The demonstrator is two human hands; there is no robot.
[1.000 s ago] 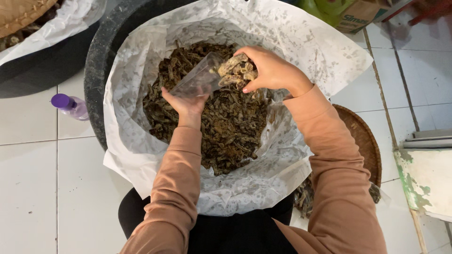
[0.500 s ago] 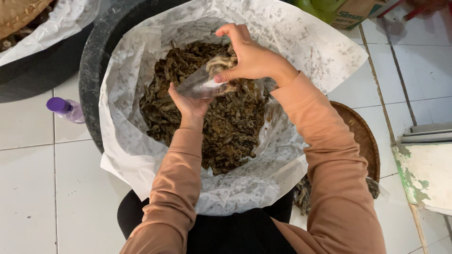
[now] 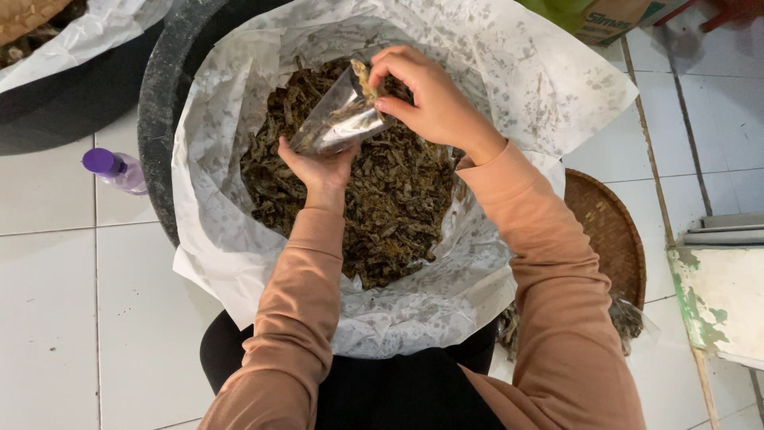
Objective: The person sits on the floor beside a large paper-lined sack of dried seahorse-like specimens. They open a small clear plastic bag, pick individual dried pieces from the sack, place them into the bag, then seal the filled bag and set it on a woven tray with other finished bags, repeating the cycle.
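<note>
Two salmon-sleeved arms reach over the paper-lined black tub [image 3: 159, 151]. Nearest, the left hand [image 3: 318, 169] cups a small clear plastic pouch [image 3: 338, 123] from beneath, tilting its mouth upward. Beyond, the right hand [image 3: 426, 99] pinches dried brown pieces [image 3: 398, 199] at that opening, directly above the heap so spills fall back.

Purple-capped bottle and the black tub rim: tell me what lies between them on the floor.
In the head view, only bare white floor tile shows between the purple-capped bottle and the black tub rim; nothing else lies in that narrow stretch.
</note>
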